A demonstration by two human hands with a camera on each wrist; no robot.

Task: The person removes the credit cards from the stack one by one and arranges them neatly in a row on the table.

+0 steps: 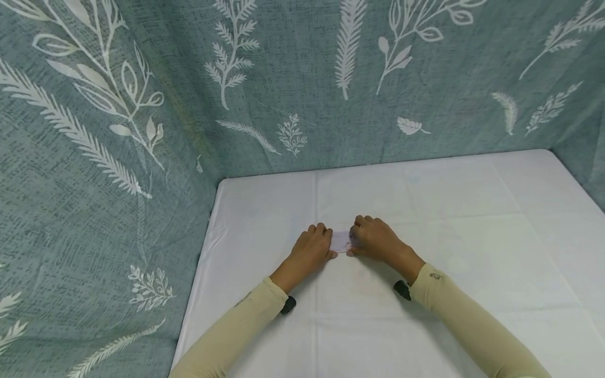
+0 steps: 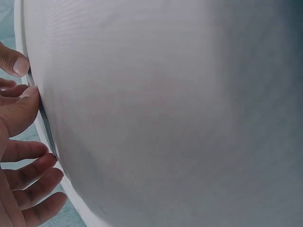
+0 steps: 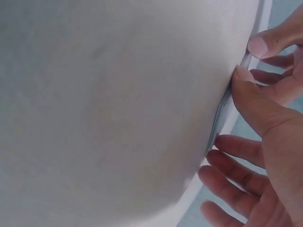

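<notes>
We see the thin purplish stack [image 1: 339, 241] at the frame's centre, left hand [image 1: 312, 245] and right hand [image 1: 376, 239] clamping their fingers on its ends. Uneven squeezing could make its layers slip or buckle.

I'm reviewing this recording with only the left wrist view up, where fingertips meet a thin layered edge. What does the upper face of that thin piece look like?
Observer: In the head view, the thin piece shows a pale lilac face with a small reddish mark.
Operator: Which hand is that mark nearer to?
Observer: The right hand, which holds the piece's right end.
Operator: And what pattern is on the cloth that hangs behind the table?
Observer: White leaves and sprigs, on the blue-green curtain along the far edge.
</notes>
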